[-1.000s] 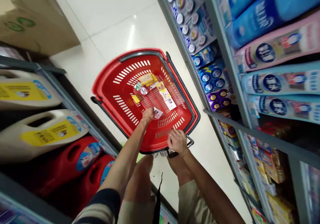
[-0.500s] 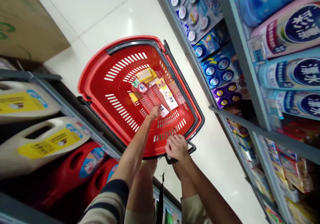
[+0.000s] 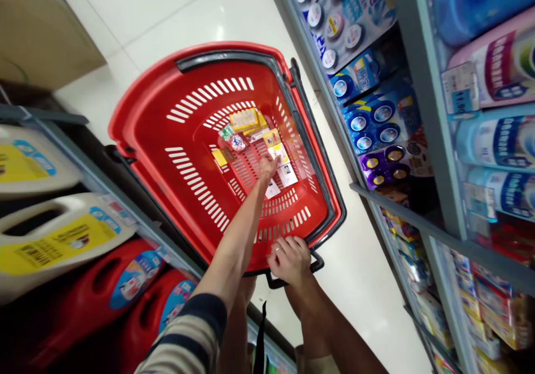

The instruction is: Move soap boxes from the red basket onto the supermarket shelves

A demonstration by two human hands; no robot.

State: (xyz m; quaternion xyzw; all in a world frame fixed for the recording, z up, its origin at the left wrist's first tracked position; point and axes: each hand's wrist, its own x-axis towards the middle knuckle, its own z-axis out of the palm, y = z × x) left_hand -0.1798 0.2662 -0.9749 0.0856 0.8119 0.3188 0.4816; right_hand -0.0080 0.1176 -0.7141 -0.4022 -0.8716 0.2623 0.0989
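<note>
Bright overhead store light; glare spot on white floor (image 3: 217,31). Strong wide-angle stretch and blur at edges, left shelf (image 3: 62,123) shadowed.

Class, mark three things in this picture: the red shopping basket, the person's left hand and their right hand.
red shopping basket (image 3: 142,123): head view, bare inner side wall.
left hand (image 3: 267,168): head view, back of the hand, inside the basket.
right hand (image 3: 288,260): head view, knuckles at the near rim.

Labels on the packets (image 3: 244,119) in the basket (image 3: 142,134) are too small to read; the left hand (image 3: 267,167) partly covers one
</note>
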